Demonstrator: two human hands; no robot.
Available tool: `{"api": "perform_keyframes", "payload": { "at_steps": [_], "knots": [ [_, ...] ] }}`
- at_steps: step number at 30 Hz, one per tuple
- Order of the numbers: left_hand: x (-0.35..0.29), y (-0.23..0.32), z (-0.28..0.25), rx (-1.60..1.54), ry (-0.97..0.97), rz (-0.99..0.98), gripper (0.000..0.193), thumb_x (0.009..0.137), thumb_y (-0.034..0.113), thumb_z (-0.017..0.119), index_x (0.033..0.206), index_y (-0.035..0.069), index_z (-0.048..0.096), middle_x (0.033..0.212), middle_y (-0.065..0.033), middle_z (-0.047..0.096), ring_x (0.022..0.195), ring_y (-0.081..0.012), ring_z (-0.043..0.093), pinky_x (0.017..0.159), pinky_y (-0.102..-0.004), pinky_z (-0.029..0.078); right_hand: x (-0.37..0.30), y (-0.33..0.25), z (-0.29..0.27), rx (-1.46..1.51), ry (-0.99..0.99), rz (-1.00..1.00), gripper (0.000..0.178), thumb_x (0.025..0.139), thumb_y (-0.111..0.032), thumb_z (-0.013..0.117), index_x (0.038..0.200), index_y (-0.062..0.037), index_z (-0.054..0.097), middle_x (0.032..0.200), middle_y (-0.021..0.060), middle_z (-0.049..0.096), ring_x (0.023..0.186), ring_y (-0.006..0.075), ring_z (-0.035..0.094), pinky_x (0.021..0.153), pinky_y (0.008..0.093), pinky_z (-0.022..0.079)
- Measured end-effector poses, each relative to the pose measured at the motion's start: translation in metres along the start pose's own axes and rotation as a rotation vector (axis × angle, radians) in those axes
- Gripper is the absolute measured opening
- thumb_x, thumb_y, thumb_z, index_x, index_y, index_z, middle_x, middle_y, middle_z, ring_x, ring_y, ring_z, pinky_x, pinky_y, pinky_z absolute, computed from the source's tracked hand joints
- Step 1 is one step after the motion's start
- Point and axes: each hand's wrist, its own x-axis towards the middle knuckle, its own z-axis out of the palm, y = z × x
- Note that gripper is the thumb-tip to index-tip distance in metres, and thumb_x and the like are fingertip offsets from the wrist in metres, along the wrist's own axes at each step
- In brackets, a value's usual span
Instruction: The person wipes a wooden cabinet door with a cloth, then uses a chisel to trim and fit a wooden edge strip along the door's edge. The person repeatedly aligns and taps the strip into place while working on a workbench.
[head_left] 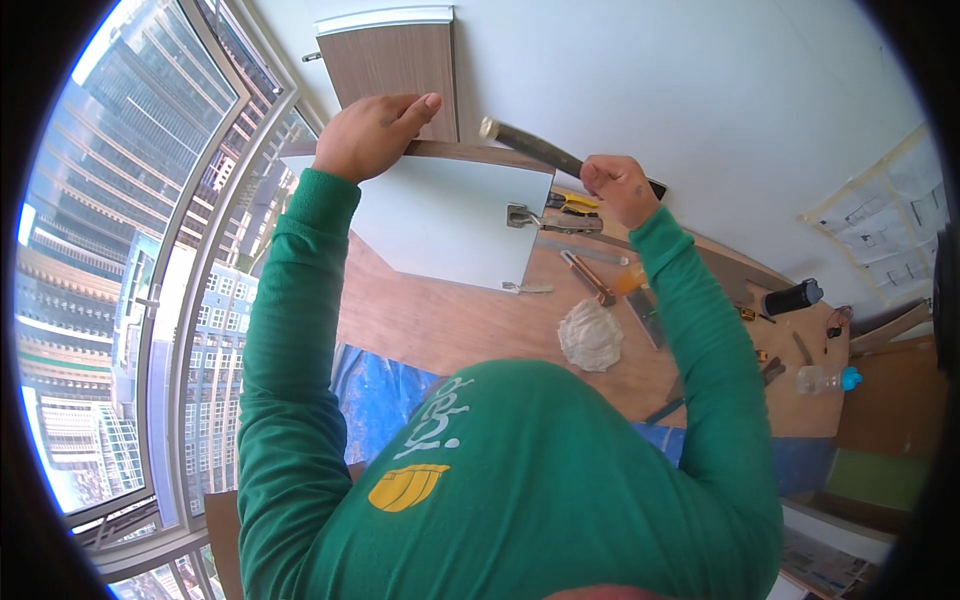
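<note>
A white cabinet door with a brown wooden edge stands on the workbench in front of me. Over its top edge my left hand is closed, thumb stretched to the right, fingertips hidden behind. Two metal hinges show along the door's right side, the larger one an upper hinge. My right hand grips one end of a dark bar-like tool. Its other end, pale and brass-coloured, points left, above the door's top edge and apart from it. I cannot make out its exact kind.
The plywood workbench carries a utility knife, a white crumpled cloth, yellow-handled pliers, a black cylinder and a clear bottle. A wood-grain panel leans on the wall. Windows line the left.
</note>
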Motion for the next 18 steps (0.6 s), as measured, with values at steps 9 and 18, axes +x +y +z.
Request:
{"api": "perform_keyframes", "payload": {
  "at_steps": [9,18],
  "knots": [
    [-0.004,0.001,0.006,-0.048,0.036,0.0,0.069,0.107,0.068,0.041,0.121,0.013,0.079,0.093,-0.0148,0.077,0.091,-0.0338,0.073,0.084,-0.0439,0.057,-0.033,-0.05,-0.025,0.13,0.081,0.273,0.045,0.107,-0.045,0.066,0.094,-0.0023,0.065,0.073,-0.0038,0.048,0.07,0.0071,0.043,0.063,0.027,0.039],
    [0.0,-0.007,0.015,-0.065,0.054,0.047,0.07,0.108,0.068,0.041,0.096,0.008,0.074,0.078,-0.0138,0.07,0.074,-0.0314,0.068,0.071,-0.043,0.053,-0.072,-0.09,-0.019,-0.012,-0.008,0.063,0.049,0.109,-0.013,0.057,0.157,-0.0056,0.051,0.087,0.0026,0.059,0.081,0.0139,0.051,0.08,0.0328,0.048]
  ]
}}
